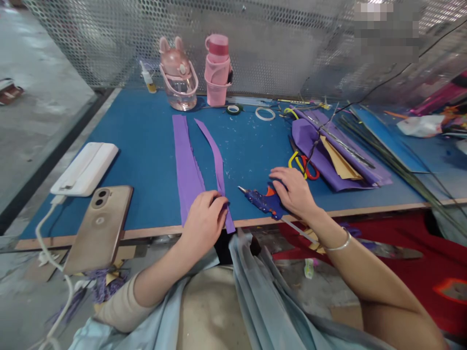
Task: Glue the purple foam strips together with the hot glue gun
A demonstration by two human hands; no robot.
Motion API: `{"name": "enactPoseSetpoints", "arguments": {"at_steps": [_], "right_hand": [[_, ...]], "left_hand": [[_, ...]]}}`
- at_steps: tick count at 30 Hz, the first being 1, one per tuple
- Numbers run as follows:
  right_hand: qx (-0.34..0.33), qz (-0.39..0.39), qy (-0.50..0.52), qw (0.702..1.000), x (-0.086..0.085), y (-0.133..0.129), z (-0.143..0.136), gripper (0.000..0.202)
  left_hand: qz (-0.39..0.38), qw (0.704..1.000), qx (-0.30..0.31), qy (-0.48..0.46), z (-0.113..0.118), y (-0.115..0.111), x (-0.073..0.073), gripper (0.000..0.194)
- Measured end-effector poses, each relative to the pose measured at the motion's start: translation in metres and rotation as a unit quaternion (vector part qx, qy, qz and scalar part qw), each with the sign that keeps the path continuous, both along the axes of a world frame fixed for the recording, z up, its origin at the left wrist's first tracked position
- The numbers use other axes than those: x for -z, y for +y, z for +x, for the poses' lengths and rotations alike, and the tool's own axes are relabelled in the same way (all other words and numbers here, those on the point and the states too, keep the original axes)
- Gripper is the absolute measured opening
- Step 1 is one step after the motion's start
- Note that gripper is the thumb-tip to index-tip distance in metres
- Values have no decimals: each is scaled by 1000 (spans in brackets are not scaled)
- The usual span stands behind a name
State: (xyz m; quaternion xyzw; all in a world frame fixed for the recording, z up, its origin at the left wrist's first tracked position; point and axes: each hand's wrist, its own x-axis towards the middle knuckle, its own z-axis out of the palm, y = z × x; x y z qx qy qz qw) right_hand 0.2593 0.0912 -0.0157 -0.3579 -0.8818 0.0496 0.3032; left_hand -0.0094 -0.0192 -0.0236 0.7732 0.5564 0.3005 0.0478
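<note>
A wide purple strip of crepe-like paper [187,165] lies lengthwise on the blue table, its near end partly covered by my left hand [206,214]. The fingers of that hand are curled down on a narrow purple strip [218,165], whose lower end pokes out past them at the table edge. My right hand [294,189] rests palm down with its fingers stretched out, beside and partly over a dark blue glue gun [260,201]. The gun lies on its side, nozzle pointing left, with a glue stick [297,229] out of its back.
Scissors [304,165] and folded purple paper [317,155] lie right. Tape rolls [233,110], a pink bottle [218,73] and a rabbit-eared bottle [180,78] stand behind. A phone [100,228] overhangs the front edge, near a white power bank [84,167]. A thin cable [365,99] crosses right.
</note>
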Motion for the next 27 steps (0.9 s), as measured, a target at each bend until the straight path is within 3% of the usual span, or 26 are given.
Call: {"name": "enactPoseSetpoints", "arguments": {"at_steps": [3, 5, 9, 14, 22, 27], "right_hand": [[-122, -71, -72, 987, -5, -5, 13, 50], [-153, -93, -124, 976, -10, -5, 19, 63], [-143, -99, -163, 971, -16, -1, 14, 59], [-127, -154, -30, 979, -21, 10, -9, 32], [-125, -277, -32, 952, -31, 22, -40, 38], [-130, -287, -45, 948, -35, 22, -46, 41]], "left_hand": [[5, 1000, 1, -10, -1, 0, 1, 18], [14, 1000, -2, -17, -1, -1, 2, 19], [25, 999, -9, -20, -2, -3, 2, 21], [13, 999, -21, -26, -3, -5, 2, 22], [6, 999, -37, -32, -3, -7, 3, 17], [3, 999, -42, -25, -3, -7, 2, 14]]}}
